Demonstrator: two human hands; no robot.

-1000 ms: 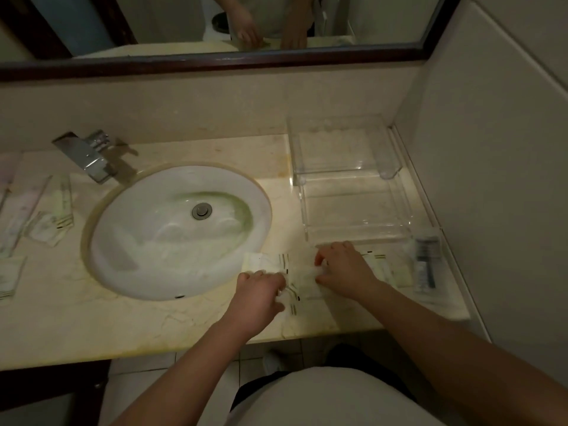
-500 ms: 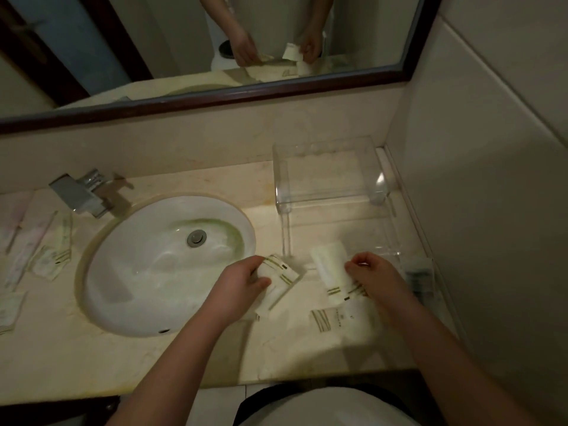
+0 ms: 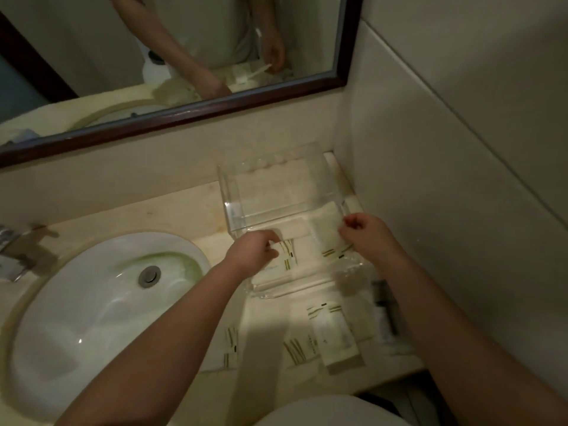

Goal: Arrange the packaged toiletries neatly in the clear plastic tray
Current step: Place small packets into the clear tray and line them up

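The clear plastic tray (image 3: pixel 292 292) sits on the counter at the right, against the wall, with a raised clear shelf (image 3: pixel 276 192) behind it. My left hand (image 3: pixel 252 253) is shut on a white packet with green stripes (image 3: pixel 287 255), held over the tray's left side. My right hand (image 3: pixel 365 238) grips another white striped packet (image 3: pixel 327 238) lying flat over the tray's right side. Several more white packets (image 3: pixel 333 336) lie on the counter in front of the tray.
A white oval sink (image 3: pixel 101 318) fills the counter to the left, with a chrome faucet (image 3: pixel 15 247) at the far left. A dark packaged item (image 3: pixel 382 305) lies by the right wall. A dark-framed mirror (image 3: pixel 190 112) hangs above the backsplash.
Both hands lifted a packet each from the counter's front edge and carried them forward over the tray. The camera has moved closer and turned to the right.
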